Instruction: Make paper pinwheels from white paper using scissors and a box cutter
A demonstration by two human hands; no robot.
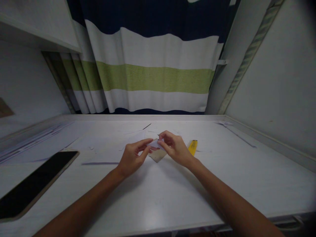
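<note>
Between my two hands, above the middle of the white table, is a small piece of folded white paper point(154, 143). My left hand point(133, 154) pinches its left end between thumb and fingers. On the right end, the thumb and fingertips of my right hand point(174, 146) are closed. A small dark tip pokes up by the right fingertips; what it belongs to is hidden. Below the hands lies a beige, card-like piece point(158, 156) with a corner toward me. Just right of my right hand is a yellow tool point(193, 147), perhaps a utility knife, partly hidden.
A large dark phone-like slab point(37, 184) lies at the left. Behind it are stacked white sheets point(44, 141), and another sheet point(106, 156) lies left of my hands. A thin dark stick point(147, 126) is farther back. Paper strips point(237, 134) lie far right. A striped curtain point(158, 79) hangs behind.
</note>
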